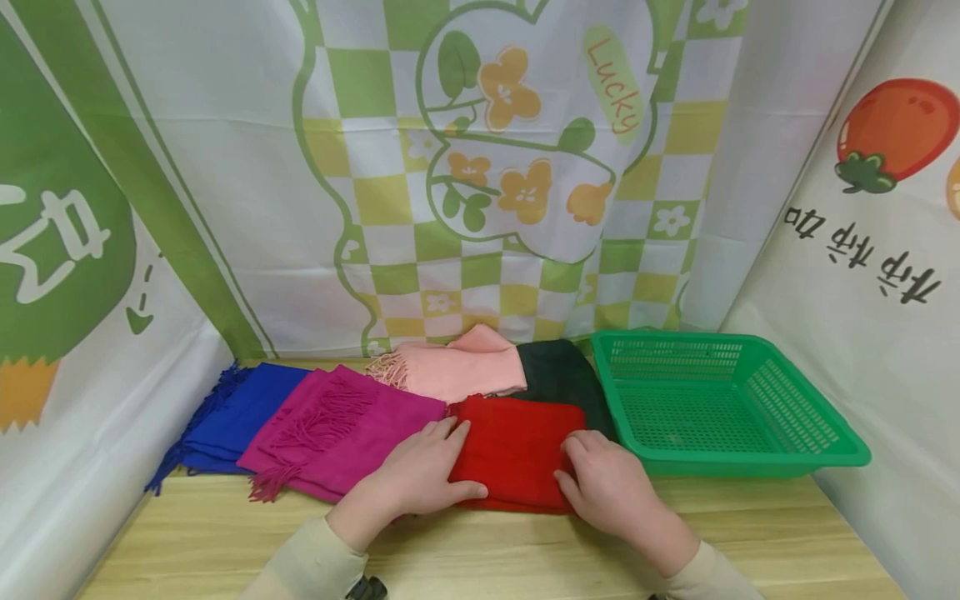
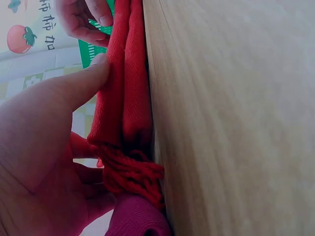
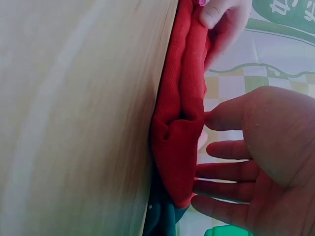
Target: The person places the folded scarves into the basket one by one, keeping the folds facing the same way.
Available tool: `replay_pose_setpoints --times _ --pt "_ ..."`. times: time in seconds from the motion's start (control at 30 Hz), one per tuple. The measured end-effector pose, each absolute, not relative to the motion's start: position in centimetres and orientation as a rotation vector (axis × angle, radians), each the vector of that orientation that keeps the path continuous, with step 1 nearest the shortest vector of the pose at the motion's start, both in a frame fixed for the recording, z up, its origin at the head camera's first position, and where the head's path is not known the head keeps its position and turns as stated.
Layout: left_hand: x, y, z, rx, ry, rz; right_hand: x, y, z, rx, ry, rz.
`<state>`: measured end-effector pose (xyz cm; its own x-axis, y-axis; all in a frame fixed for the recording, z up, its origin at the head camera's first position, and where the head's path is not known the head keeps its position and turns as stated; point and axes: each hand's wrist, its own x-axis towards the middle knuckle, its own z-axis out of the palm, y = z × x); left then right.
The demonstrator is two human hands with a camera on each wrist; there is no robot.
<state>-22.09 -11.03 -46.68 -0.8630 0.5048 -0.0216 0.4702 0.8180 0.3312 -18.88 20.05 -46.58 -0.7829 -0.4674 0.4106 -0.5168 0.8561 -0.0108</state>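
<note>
We'd call this step squaring up the folded red scarf point(image 1: 517, 446), which lies flat on the near middle of the table point(image 1: 487, 554). Left hand point(image 1: 420, 467) rests along its left end, thumb at the near edge, fingers spread loosely; right hand point(image 1: 609, 483) touches the right end with its fingertips. Neither is clenched and we see no firm grasp: both only touch the cloth. The left wrist view shows two stacked layers along the near edge, with red fringe point(image 2: 130, 172) poking out at the left end; the right wrist view shows a bulky, slanting fold on the right. So, our guess: the next move calls for flattening that right corner and tucking the fringe, with light pressure from both palms. On edges: the left end meets the magenta scarf point(image 1: 337, 437), with the blue scarf point(image 1: 247, 408) beyond it to the left, so little room that way. Far side is tight too: pink scarf point(image 1: 465, 367) just behind, dark green scarf point(image 1: 562, 367) partly covered by the red one. On the right the green basket point(image 1: 757, 462) stands near the right hand, its rim raised, so we'd watch the knuckles there. Free room is mainly near side, where bare wood runs toward the person; we'd shift the cloth that way.
</note>
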Motion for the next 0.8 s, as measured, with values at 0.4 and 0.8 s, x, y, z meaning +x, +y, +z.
replay_pose_setpoints --times 0.4,0.8 --pt "-21.85 -10.42 -46.35 0.605 2.908 0.628 -18.72 19.79 -46.4 0.601 -2.733 0.179" --pt "-22.28 -10.35 -46.52 0.487 2.969 0.801 -18.69 19.8 -46.59 0.468 -2.818 0.248"
